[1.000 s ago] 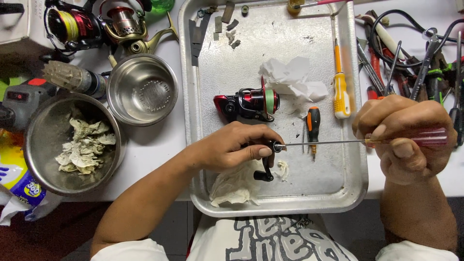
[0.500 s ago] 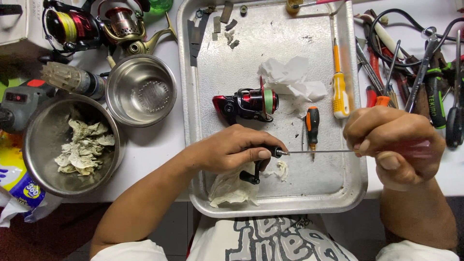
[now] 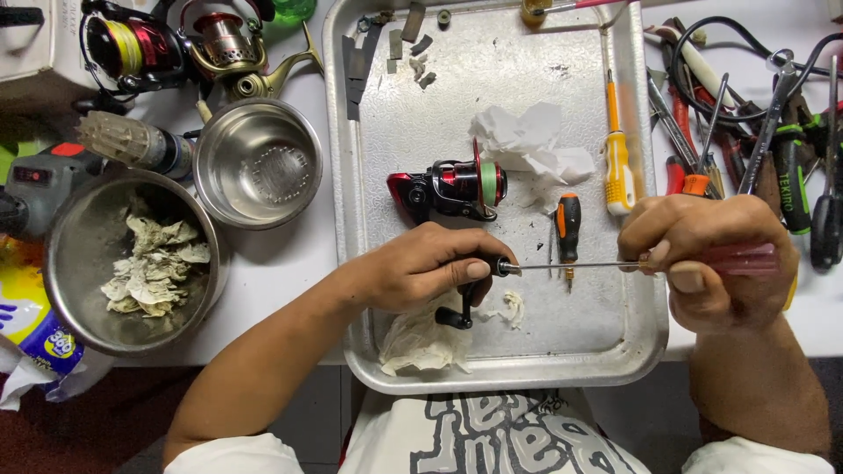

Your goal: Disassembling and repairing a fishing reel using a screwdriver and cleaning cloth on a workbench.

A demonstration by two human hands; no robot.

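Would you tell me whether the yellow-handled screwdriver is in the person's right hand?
No, the yellow-handled screwdriver lies on the metal tray, while the right hand grips a red-handled screwdriver.

A red-and-black reel [image 3: 448, 187] with a green spool is lying on the silvery tray [image 3: 615, 351]; the screwdriver [image 3: 738, 259] handle is showing translucent red, another screwdriver [image 3: 618, 171] yellow.

Bright, even overhead light; soft glare on the metal tray [image 3: 632, 351] and steel bowls [image 3: 257, 162]. Short, soft shadows beneath the forearms. Focus sharp throughout; slight wide-angle bending at the edges.
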